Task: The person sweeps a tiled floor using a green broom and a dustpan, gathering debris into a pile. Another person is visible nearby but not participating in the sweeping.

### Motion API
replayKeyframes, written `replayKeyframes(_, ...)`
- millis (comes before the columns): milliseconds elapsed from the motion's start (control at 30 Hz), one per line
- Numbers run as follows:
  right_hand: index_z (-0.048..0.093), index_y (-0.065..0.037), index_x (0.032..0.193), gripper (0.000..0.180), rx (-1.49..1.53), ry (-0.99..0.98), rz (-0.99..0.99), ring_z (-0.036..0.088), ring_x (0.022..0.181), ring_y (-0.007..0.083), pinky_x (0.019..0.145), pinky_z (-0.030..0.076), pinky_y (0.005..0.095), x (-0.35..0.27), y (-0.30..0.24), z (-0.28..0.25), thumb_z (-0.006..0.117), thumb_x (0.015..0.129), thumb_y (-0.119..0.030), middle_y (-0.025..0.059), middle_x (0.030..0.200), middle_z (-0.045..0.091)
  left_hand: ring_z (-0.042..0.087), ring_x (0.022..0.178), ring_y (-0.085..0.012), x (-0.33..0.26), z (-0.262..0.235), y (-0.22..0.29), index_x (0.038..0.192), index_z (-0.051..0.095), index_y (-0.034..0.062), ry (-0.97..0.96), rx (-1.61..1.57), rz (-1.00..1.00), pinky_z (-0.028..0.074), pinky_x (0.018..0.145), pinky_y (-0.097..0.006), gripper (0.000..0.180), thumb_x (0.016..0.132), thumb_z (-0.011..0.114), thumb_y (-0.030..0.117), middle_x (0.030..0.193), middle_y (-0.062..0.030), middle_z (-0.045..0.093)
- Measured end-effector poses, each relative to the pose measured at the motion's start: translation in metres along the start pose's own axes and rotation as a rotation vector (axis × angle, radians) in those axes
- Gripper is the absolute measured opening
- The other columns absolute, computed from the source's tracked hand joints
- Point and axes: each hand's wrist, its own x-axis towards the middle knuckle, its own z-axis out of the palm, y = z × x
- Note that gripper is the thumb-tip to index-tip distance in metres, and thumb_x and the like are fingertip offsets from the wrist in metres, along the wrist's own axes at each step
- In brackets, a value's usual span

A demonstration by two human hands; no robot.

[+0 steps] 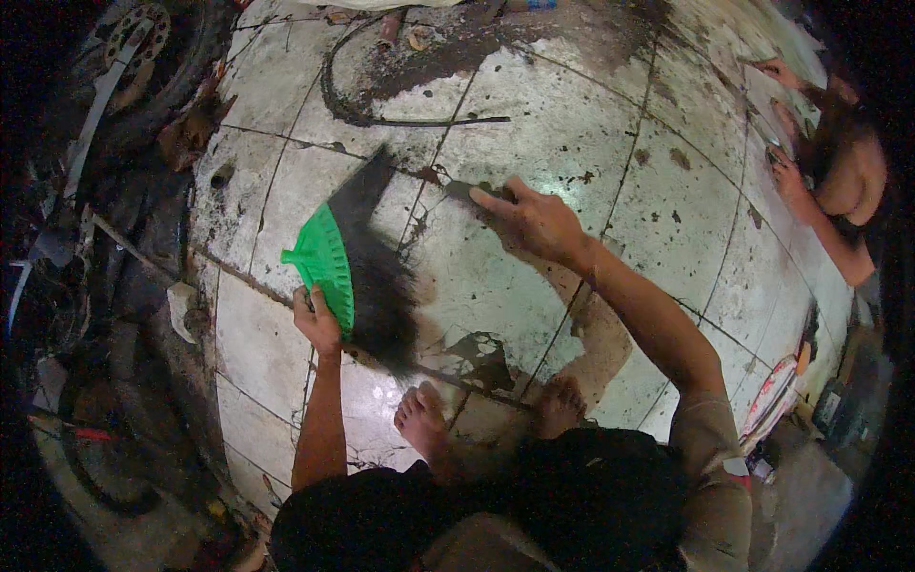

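Note:
My left hand (pixel 319 322) is closed around the lower end of a green plastic broom head (pixel 326 250), left of the middle. Its black bristles (pixel 386 296) fan out to the right, just above the tiled floor, and the short green socket points left. In my right hand (pixel 541 227) is a small tool with a dark handle (pixel 460 192). A thin tip sticks out of it toward the upper left; its exact kind is unclear. This tool is apart from the bristles, to their right. My bare feet (pixel 422 419) are below the broom head.
Dark dirt (pixel 429 74) and a bent black strip (pixel 429 122) lie on the far tiles (pixel 534 105). A wheel (pixel 143 57) and dark metal parts crowd the left side. Another person's hand (pixel 789 179) is at the far right, above a red-and-white round object (pixel 770 396).

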Motion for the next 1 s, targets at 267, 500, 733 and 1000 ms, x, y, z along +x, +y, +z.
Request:
replayKeyframes(267, 0.041, -0.036, 0.153, 0.07, -0.029, 0.083, 0.102, 0.068, 0.099, 0.0397, 0.083, 0.057, 0.0471, 0.077, 0.021, -0.009, 0.063, 0.088, -0.023, 0.0226, 0.128, 0.06, 0.045, 0.074, -0.0117, 0.002, -0.019, -0.014, 0.088, 0.055, 0.0, -0.047, 0.046, -0.048, 0.041, 0.066, -0.031, 0.02, 0.101, 0.061, 0.015, 0.079, -0.001, 0.05)
replayKeyframes(500, 0.042, -0.034, 0.152, 0.058, -0.144, 0.228, 0.332, 0.068, 0.095, 0.041, 0.081, 0.056, 0.0484, 0.101, 0.046, -0.053, 0.049, 0.096, -0.018, 0.0234, 0.122, 0.06, 0.043, 0.072, -0.0099, -0.001, -0.005, 0.014, 0.087, 0.056, 0.0007, -0.031, -0.093, -0.113, 0.039, 0.063, -0.029, 0.019, 0.1, 0.061, 0.013, 0.076, 0.0006, 0.049)
replayKeyframes(733, 0.037, -0.038, 0.154, 0.066, -0.114, 0.06, -0.106, 0.068, 0.091, 0.0428, 0.083, 0.056, 0.0483, 0.068, 0.043, -0.006, 0.052, 0.094, -0.016, 0.026, 0.12, 0.059, 0.046, 0.074, -0.0107, 0.0, -0.015, 0.01, 0.088, 0.057, 0.0004, -0.063, 0.011, -0.041, 0.042, 0.066, -0.029, 0.019, 0.101, 0.061, 0.015, 0.079, -0.001, 0.054)
replayKeyframes(1000, 0.045, -0.04, 0.149, 0.054, -0.084, 0.152, 0.094, 0.069, 0.088, 0.0388, 0.082, 0.056, 0.0484, 0.043, 0.073, -0.004, 0.052, 0.098, -0.024, 0.0154, 0.115, 0.062, 0.052, 0.077, -0.0132, -0.001, -0.008, 0.006, 0.092, 0.059, -0.0004, -0.027, -0.013, -0.095, 0.046, 0.07, -0.032, 0.02, 0.101, 0.061, 0.017, 0.083, -0.004, 0.06)
